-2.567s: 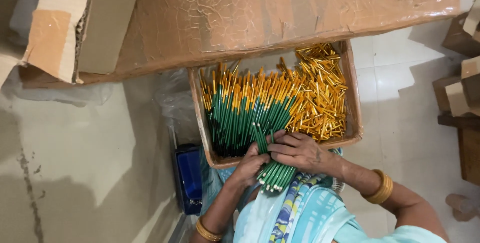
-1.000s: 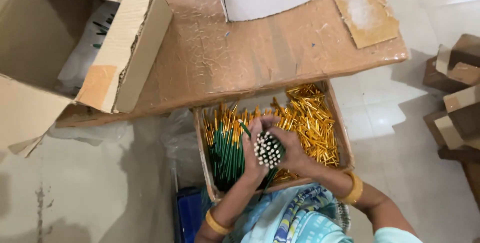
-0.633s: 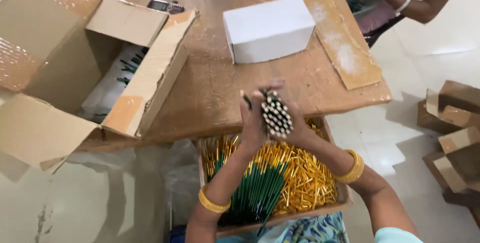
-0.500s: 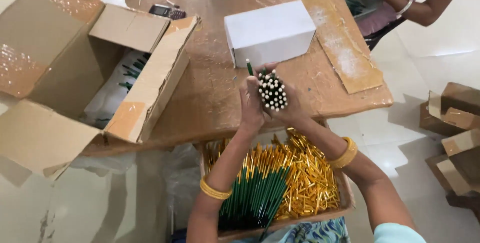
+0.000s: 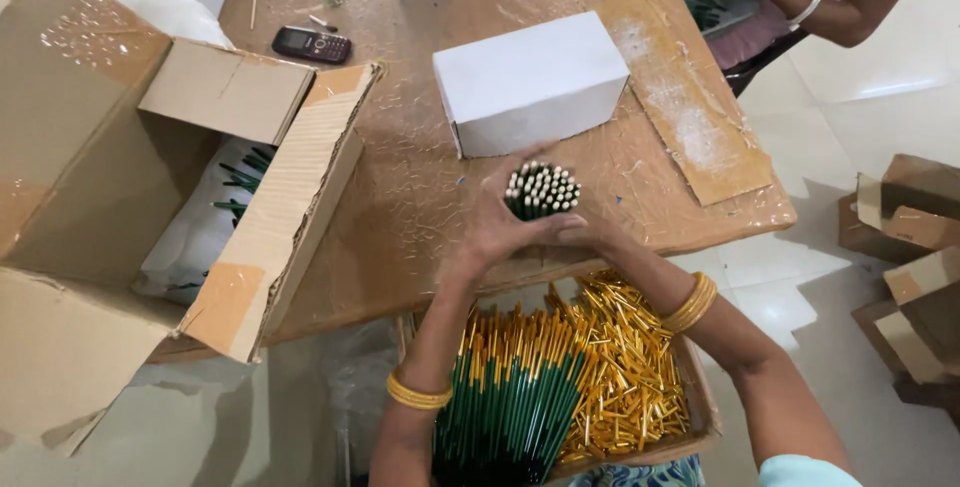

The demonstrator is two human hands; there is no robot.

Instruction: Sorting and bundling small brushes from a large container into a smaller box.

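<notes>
Pencil bundle [image 5: 541, 190] is now up out of the lap tray [image 5: 700, 417], upright over the table's [image 5: 420, 197] front edge, just before the white box [image 5: 530, 82]. Left hand [image 5: 497, 230] and right hand [image 5: 590, 235] both clamp around it, squaring the ends.

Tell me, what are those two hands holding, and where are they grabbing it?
Both hands hold one bundle of green sticks, upright, pale tips up. The left hand and right hand wrap around its sides just below the tips, above the wooden table.
</notes>
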